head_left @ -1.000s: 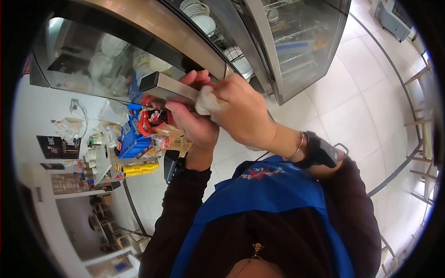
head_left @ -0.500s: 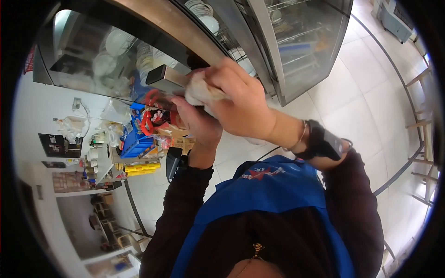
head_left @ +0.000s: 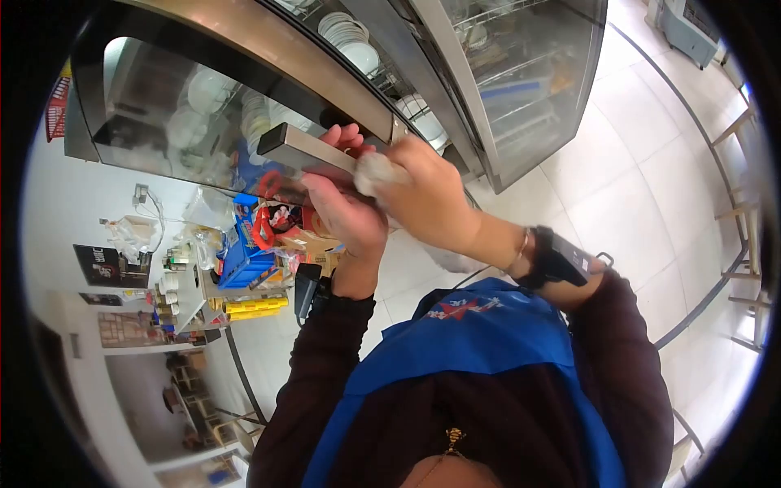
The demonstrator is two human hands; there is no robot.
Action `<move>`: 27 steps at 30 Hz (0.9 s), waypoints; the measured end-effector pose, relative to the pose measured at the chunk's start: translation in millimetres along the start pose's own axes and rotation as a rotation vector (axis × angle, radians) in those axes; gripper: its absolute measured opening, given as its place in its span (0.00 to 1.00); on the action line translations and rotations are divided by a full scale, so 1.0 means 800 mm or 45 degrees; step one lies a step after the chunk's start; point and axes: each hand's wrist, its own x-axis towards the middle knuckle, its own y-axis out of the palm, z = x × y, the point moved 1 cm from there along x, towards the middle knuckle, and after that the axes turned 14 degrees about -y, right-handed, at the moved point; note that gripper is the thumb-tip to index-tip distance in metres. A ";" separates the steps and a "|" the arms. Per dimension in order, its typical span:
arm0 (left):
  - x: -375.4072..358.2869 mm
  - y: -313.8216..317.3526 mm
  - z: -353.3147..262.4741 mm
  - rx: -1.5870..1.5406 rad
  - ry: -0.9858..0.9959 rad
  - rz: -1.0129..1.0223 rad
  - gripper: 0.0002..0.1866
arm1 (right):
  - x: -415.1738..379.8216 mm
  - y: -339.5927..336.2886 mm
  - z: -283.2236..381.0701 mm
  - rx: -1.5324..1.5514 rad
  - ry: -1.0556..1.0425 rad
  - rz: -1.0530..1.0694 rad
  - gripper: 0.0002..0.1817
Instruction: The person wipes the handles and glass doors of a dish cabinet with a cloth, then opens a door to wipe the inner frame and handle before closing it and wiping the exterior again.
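Note:
A long metal bar with a black end cap (head_left: 305, 150) lies across my left hand (head_left: 350, 213), whose fingers wrap round it from beneath. My right hand (head_left: 431, 191) is closed round a crumpled whitish cloth (head_left: 379, 173) and presses it against the bar's near right part. Behind both hands stands a glass-fronted metal cabinet (head_left: 175, 122) with stacked white dishes. The far right end of the bar is hidden by my right hand and the cloth.
An open glass door (head_left: 537, 89) stands at the upper right. White plates (head_left: 348, 37) sit on a rack inside the cabinet. At left are a blue crate (head_left: 244, 259), yellow rolls (head_left: 254, 307) and a shelf. Wooden chairs (head_left: 736, 207) line the right edge.
My right hand and the cloth have moved right along the bar, showing more of its metal surface. The fingers of my left hand now show above the bar.

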 end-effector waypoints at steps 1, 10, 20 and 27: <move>-0.001 -0.006 0.005 -0.115 -0.136 -0.088 0.32 | 0.027 0.005 0.006 -0.031 -0.109 -0.058 0.12; -0.013 0.003 -0.021 0.789 0.203 -0.123 0.31 | 0.033 0.015 0.015 -0.235 -0.104 0.121 0.13; -0.014 -0.028 0.030 -0.278 -0.319 -0.053 0.33 | 0.074 0.008 0.021 -0.163 -0.259 0.105 0.15; -0.012 0.001 -0.006 0.002 -0.147 -0.061 0.37 | 0.005 0.008 0.002 -0.267 -0.295 0.096 0.11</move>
